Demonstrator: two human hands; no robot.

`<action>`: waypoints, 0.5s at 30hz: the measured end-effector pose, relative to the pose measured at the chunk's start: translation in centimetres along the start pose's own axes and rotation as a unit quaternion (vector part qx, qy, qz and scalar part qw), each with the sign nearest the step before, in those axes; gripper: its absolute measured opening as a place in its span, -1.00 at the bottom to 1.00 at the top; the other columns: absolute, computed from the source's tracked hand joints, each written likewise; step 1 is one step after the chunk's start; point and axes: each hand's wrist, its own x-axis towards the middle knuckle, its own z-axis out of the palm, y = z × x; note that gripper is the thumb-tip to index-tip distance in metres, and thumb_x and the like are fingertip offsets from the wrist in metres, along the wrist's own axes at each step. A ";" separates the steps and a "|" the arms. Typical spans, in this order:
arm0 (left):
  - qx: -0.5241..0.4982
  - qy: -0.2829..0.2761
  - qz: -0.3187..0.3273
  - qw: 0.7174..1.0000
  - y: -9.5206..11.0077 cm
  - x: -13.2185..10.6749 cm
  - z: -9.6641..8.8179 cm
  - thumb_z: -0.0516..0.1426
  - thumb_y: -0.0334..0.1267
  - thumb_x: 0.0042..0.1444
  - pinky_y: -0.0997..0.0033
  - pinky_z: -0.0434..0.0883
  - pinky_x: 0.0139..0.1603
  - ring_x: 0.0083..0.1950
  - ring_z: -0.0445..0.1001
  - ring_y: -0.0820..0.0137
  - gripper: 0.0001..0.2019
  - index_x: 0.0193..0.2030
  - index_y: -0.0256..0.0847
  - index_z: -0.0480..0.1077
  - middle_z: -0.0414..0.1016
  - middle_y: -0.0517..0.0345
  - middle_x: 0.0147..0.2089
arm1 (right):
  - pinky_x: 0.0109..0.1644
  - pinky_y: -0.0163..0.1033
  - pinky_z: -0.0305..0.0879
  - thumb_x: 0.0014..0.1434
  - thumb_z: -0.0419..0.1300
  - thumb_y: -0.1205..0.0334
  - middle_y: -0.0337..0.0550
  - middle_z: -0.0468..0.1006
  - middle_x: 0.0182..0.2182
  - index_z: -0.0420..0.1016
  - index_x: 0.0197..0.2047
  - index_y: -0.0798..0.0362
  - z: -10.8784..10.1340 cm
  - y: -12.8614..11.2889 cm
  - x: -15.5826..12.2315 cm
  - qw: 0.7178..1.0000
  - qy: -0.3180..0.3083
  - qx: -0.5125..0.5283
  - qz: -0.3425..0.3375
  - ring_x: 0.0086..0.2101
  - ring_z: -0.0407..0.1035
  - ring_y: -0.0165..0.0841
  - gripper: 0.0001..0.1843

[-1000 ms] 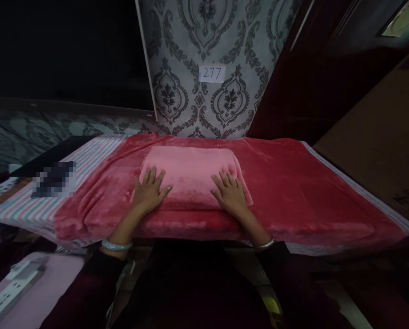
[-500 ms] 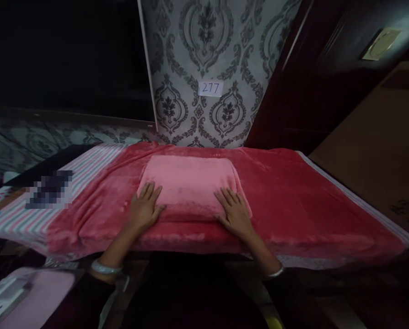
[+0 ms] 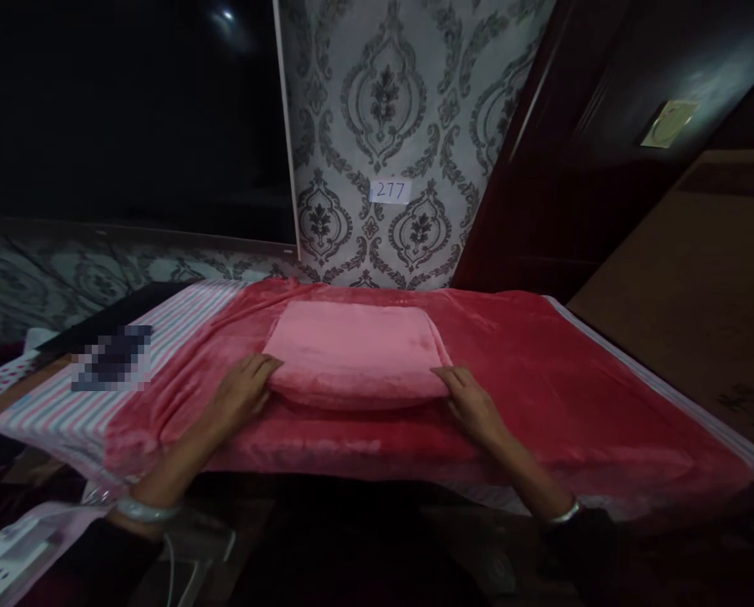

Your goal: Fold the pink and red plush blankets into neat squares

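Observation:
A folded pink plush blanket [image 3: 358, 341] lies on a red plush cover [image 3: 541, 379] spread over the table. Its near edge bulges and is slightly raised between my hands. At the near left corner, my left hand [image 3: 247, 388] pinches the blanket, with the fingers on top and the thumb hidden. My right hand [image 3: 473, 403] grips the near right corner between its thumb and fingers.
A striped cloth [image 3: 61, 413] shows under the red cover at the left, with a blurred dark object [image 3: 112, 358] on it. A large dark screen [image 3: 130, 126] stands behind. A brown cardboard panel [image 3: 686, 278] leans at the right. A power strip [image 3: 10, 565] sits low at the left.
My hands, flat on top of the folded blanket before, have moved outward to its near corners and closed on them. The near edge now looks rounder and lifted. The view has tilted up slightly.

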 end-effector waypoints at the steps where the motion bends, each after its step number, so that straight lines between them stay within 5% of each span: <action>1: -0.015 0.027 -0.007 0.999 0.1 1.2 -1.1 0.09 -0.37 0.00 0.04 0.42 0.19 0.10 0.50 0.05 -0.58 0.04 -0.17 0.49 0.55 -0.10 0.04 | 0.15 0.06 0.41 0.10 0.01 0.48 0.00 0.55 0.03 0.42 0.27 -0.07 -1.2 0.1 1.2 1.000 0.022 0.007 0.003 0.05 0.43 -0.11 -0.32; 7: -0.125 0.216 -0.045 0.967 2.5 9.1 -11.4 0.12 -0.24 0.00 0.18 0.36 0.23 0.08 0.49 0.17 -0.58 0.04 -0.20 0.48 0.54 0.11 0.01 | 0.13 0.03 0.39 0.13 0.09 0.32 -0.05 0.59 0.00 0.50 0.12 -0.01 -11.1 -0.4 9.9 0.971 0.227 0.070 0.014 -0.02 0.46 -0.15 -0.52; 10: -0.184 0.242 -0.058 0.951 3.4 11.9 -15.2 0.11 -0.18 0.08 0.15 0.31 0.21 0.07 0.48 0.25 -0.51 0.13 -0.38 0.44 0.51 0.15 -0.01 | 0.07 -0.04 0.40 0.11 0.17 0.26 -0.09 0.58 -0.02 0.52 0.10 -0.01 -14.8 -0.2 12.9 0.954 0.273 0.120 0.031 -0.08 0.46 -0.22 -0.54; 12: -0.243 0.226 -0.083 0.940 3.1 13.4 -15.9 0.12 -0.16 0.08 0.12 0.30 0.19 0.07 0.47 0.25 -0.49 0.12 -0.46 0.43 0.50 0.14 -0.04 | -0.06 -0.10 0.43 0.08 0.23 0.19 -0.09 0.59 -0.09 0.55 0.07 0.02 -15.5 0.8 14.3 0.945 0.268 0.176 0.062 -0.20 0.45 -0.27 -0.55; 15: -0.348 0.165 -0.146 0.911 1.3 15.5 -14.1 0.27 -0.15 -0.11 0.21 0.40 0.11 0.02 0.51 0.22 -0.51 0.00 -0.31 0.52 0.55 0.12 -0.10 | -0.31 -0.21 0.39 0.02 0.30 0.10 -0.14 0.58 -0.27 0.59 0.01 0.08 -13.7 3.2 15.8 0.923 0.226 0.276 0.146 -0.43 0.35 -0.38 -0.52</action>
